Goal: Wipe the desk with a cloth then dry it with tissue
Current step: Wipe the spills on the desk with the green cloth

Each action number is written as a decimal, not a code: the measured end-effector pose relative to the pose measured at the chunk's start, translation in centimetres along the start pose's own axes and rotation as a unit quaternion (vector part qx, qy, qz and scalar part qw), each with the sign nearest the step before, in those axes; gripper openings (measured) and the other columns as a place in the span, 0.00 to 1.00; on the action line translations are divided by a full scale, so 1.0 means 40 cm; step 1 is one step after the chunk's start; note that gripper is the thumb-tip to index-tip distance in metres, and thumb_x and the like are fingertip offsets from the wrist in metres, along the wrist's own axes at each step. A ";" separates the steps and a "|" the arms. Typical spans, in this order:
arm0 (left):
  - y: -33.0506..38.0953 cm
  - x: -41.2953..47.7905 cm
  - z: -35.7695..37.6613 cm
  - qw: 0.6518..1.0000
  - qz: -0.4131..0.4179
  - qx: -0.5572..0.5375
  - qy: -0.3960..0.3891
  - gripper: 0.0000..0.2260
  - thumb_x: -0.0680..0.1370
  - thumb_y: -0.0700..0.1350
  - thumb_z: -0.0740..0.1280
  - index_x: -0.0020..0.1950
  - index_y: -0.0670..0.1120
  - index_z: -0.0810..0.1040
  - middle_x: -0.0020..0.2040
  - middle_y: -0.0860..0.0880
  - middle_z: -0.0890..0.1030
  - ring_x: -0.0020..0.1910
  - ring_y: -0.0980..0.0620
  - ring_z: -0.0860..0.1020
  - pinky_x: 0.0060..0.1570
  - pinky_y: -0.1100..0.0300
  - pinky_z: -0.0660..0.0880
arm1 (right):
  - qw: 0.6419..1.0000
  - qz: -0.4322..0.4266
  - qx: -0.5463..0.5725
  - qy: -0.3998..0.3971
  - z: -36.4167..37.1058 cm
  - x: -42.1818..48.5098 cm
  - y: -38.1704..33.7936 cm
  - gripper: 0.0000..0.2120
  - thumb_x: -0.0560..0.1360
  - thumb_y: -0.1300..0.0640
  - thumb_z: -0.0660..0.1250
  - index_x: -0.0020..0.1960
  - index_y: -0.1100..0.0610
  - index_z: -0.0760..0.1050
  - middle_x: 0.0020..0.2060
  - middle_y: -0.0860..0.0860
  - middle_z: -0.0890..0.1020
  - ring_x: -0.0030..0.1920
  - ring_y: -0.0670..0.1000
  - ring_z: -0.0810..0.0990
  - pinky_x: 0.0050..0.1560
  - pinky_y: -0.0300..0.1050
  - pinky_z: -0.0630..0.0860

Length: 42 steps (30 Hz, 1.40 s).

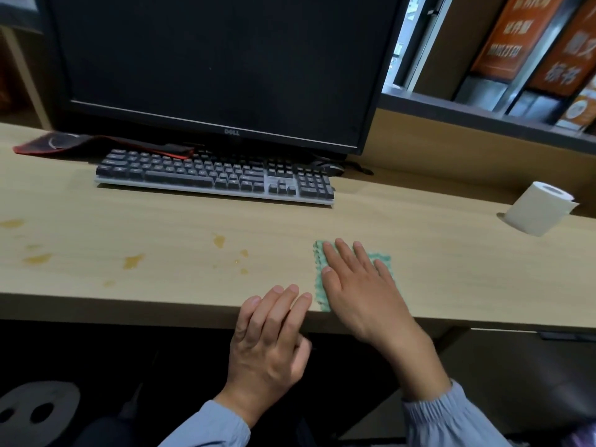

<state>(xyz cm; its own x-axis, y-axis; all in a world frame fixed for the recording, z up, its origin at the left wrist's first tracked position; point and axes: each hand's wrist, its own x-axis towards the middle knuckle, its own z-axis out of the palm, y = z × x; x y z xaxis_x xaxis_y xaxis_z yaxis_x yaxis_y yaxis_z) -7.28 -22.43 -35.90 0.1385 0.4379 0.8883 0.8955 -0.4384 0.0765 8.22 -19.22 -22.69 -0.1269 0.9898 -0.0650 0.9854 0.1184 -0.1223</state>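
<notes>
A light wooden desk (180, 217) carries several yellow-brown spill stains (133, 261) on its left and middle. A folded green cloth (383, 258) lies near the desk's front edge, right of centre. My right hand (358, 285) lies flat on top of the cloth, fingers spread and pressing it down. My left hand (271, 330) rests on the desk's front edge just left of the cloth, fingers over the rim, holding nothing. A white tissue roll (538, 208) stands at the far right of the desk, apart from both hands.
A dark keyboard (216, 175) sits behind the stains, under a black monitor (213, 66). A red and black mouse pad (64, 143) lies at the back left. A mouse (332, 169) is right of the keyboard. Shelves with orange boxes (516, 37) are at the upper right.
</notes>
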 end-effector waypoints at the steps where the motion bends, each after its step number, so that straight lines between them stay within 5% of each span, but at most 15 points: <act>1: -0.002 0.001 -0.002 1.000 0.004 0.000 0.000 0.26 0.75 0.44 0.65 0.73 0.46 0.73 0.71 0.48 0.74 0.71 0.46 0.72 0.77 0.50 0.61 | 1.000 -0.003 0.004 -0.013 -0.006 0.035 0.002 0.27 0.86 0.45 0.40 0.84 0.43 0.40 0.83 0.43 0.41 0.82 0.49 0.37 0.80 0.55 0.39; 12: -0.020 -0.002 -0.005 0.999 0.029 0.013 0.001 0.24 0.78 0.48 0.64 0.74 0.46 0.72 0.72 0.48 0.73 0.71 0.47 0.72 0.77 0.51 0.59 | 0.997 -0.041 0.007 -0.059 -0.011 -0.092 0.007 0.26 0.86 0.43 0.40 0.82 0.38 0.35 0.80 0.36 0.34 0.79 0.43 0.29 0.80 0.53 0.33; 22: -0.020 0.003 0.009 0.998 0.044 0.026 0.029 0.27 0.73 0.45 0.67 0.73 0.46 0.74 0.70 0.49 0.74 0.69 0.48 0.73 0.77 0.53 0.60 | 0.998 -0.013 0.025 -0.052 -0.032 0.169 0.028 0.27 0.86 0.43 0.41 0.84 0.42 0.40 0.83 0.43 0.40 0.82 0.48 0.36 0.79 0.59 0.36; 31: -0.028 0.008 0.032 0.996 0.059 0.034 0.053 0.26 0.71 0.46 0.67 0.71 0.47 0.75 0.69 0.50 0.75 0.67 0.49 0.74 0.75 0.54 0.60 | 0.998 -0.019 0.000 -0.053 -0.011 0.008 0.031 0.27 0.86 0.42 0.39 0.83 0.40 0.37 0.82 0.39 0.38 0.81 0.44 0.33 0.80 0.55 0.36; 42: -0.042 0.012 0.030 0.994 0.076 0.040 0.062 0.27 0.72 0.47 0.66 0.72 0.48 0.76 0.70 0.50 0.75 0.68 0.50 0.74 0.71 0.53 0.65 | 0.996 0.074 0.017 -0.053 -0.062 0.276 0.093 0.28 0.86 0.44 0.41 0.85 0.45 0.42 0.84 0.46 0.42 0.83 0.51 0.39 0.80 0.61 0.40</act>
<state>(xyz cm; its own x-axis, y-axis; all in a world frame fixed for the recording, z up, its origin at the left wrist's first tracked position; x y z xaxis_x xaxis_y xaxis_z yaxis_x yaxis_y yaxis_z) -8.19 -20.54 -36.14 0.2253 0.2690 0.9364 0.9001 -0.4254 -0.0943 10.76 -7.67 -21.41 0.0068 0.9818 -0.1896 0.9900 -0.0333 -0.1373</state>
